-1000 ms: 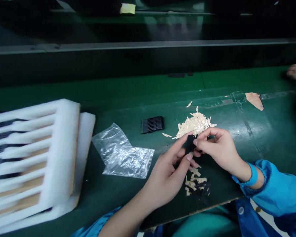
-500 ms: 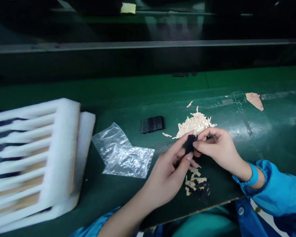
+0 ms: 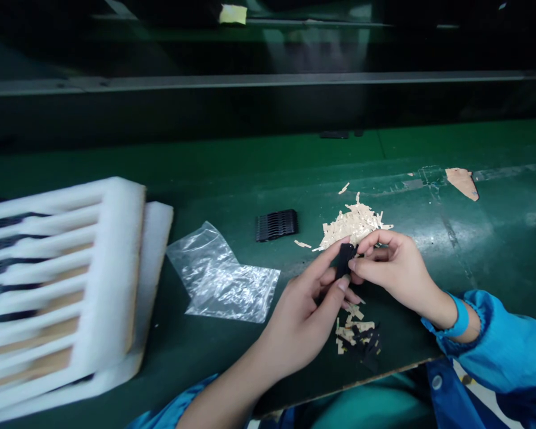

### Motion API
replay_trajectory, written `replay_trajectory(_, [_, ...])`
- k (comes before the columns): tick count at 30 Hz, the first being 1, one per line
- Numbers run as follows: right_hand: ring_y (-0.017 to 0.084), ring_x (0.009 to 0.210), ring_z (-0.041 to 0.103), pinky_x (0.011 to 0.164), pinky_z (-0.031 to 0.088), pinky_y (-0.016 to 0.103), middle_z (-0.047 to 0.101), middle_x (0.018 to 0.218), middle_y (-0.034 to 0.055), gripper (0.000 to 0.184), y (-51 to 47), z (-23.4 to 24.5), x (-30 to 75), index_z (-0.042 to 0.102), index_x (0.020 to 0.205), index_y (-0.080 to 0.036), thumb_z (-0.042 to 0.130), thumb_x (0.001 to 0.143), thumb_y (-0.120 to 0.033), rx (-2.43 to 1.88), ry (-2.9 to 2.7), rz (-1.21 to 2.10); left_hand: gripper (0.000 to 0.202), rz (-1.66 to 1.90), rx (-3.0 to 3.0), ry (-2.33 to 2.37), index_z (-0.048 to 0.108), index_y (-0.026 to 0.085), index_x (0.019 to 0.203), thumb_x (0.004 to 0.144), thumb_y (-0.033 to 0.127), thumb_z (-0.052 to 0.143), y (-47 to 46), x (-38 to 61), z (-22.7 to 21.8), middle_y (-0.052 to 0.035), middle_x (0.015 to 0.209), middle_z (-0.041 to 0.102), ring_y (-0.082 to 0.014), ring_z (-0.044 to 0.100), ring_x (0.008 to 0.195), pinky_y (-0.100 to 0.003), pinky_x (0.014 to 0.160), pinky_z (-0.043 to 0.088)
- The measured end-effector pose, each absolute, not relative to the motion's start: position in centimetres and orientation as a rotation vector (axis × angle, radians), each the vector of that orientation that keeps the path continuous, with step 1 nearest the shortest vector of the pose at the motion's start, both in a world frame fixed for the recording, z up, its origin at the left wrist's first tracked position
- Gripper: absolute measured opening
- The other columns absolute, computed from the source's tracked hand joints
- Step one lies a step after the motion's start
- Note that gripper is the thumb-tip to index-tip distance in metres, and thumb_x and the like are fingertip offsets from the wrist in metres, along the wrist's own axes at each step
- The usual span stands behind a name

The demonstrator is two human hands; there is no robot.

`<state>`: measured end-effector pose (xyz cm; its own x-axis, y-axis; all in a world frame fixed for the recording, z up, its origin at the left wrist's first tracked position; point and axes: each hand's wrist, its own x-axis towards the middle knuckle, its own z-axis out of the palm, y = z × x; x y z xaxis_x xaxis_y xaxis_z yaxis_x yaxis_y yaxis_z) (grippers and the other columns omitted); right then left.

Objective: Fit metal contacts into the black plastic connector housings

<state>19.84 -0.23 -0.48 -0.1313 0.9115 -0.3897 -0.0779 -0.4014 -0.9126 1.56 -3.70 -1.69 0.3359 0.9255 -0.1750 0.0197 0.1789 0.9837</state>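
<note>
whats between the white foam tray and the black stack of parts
A clear plastic bag lies on the green table there, shown in the head view.

A foam tray (image 3: 62, 286) lies far left on the table (image 3: 473, 238), a plastic bag (image 3: 223, 280) just right of it. Further right and behind sit a stack of parts (image 3: 276, 225), then a pile of strips (image 3: 352, 223). Before the pile, the left hand (image 3: 304, 310) and right hand (image 3: 393, 268) pinch a small part (image 3: 345, 259); scraps (image 3: 357, 339) lie nearer the front edge.

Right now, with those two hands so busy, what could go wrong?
The small black part is pinched only by fingertips of the left hand and right hand; it might slip into the tan strip pile just behind. The scrap heap lies close to the table edge, so a wrist could sweep it off.
</note>
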Motion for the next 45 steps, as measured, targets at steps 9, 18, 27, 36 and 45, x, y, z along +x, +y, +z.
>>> replay_trajectory(9, [0.015, 0.054, 0.068, 0.057, 0.051, 0.029, 0.064, 0.06, -0.0055, 0.019, -0.2, -0.8, 19.9, 0.064, 0.079, -0.02, 0.08, 0.071, -0.023, -1.31, -1.022, 1.616, 0.058, 0.799, 1.179, 1.035, 0.044, 0.022, 0.16, 0.103, 0.019, 0.056, -3.7, 1.4, -1.2, -0.0019, 0.091, 0.077, -0.0155, 0.078, 0.077, -0.028, 0.075, 0.065])
replay_trajectory(18, [0.013, 0.059, 0.06, 0.058, 0.047, 0.028, 0.064, 0.062, -0.0039, 0.025, 0.0, -0.9, 20.0, 0.067, 0.071, -0.02, 0.09, 0.068, -0.03, -1.325, -1.151, 1.665, 0.058, 0.806, 1.091, 0.976, 0.043, 0.018, 0.159, 0.104, 0.023, 0.059, -3.3, 1.2, -0.6, -0.0045, 0.09, 0.079, -0.0176, 0.076, 0.077, -0.03, 0.074, 0.066])
replay_trajectory(27, [0.012, 0.051, 0.062, 0.056, 0.048, 0.027, 0.067, 0.055, -0.003, 0.034, 0.1, -0.8, 19.9, 0.066, 0.068, -0.019, 0.09, 0.076, -0.042, -1.128, -1.073, 1.742, 0.054, 0.785, 1.062, 0.92, 0.045, 0.021, 0.156, 0.104, 0.019, 0.058, -3.0, 1.1, -0.7, -0.0017, 0.092, 0.076, -0.0156, 0.077, 0.078, -0.03, 0.079, 0.065])
replay_trajectory(36, [0.013, 0.053, 0.064, 0.053, 0.052, 0.027, 0.065, 0.061, -0.0031, 0.038, -0.1, -0.8, 20.1, 0.065, 0.068, -0.021, 0.083, 0.083, -0.051, -1.109, -1.087, 1.758, 0.052, 0.744, 1.053, 0.871, 0.048, 0.022, 0.155, 0.105, 0.021, 0.059, -2.9, 0.8, -0.7, 0.0005, 0.087, 0.073, -0.0144, 0.076, 0.074, -0.027, 0.074, 0.062])
replay_trajectory(45, [0.015, 0.065, 0.06, 0.06, 0.051, 0.028, 0.066, 0.069, 0.0003, 0.035, -0.2, -1.1, 20.5, 0.07, 0.069, -0.021, 0.082, 0.084, -0.05, -1.149, -1.27, 1.57, 0.049, 0.786, 0.759, 0.742, 0.057, 0.024, 0.149, 0.103, 0.036, 0.066, -3.0, 1.0, -1.6, -0.0004, 0.081, 0.071, -0.0129, 0.07, 0.062, -0.025, 0.064, 0.057])
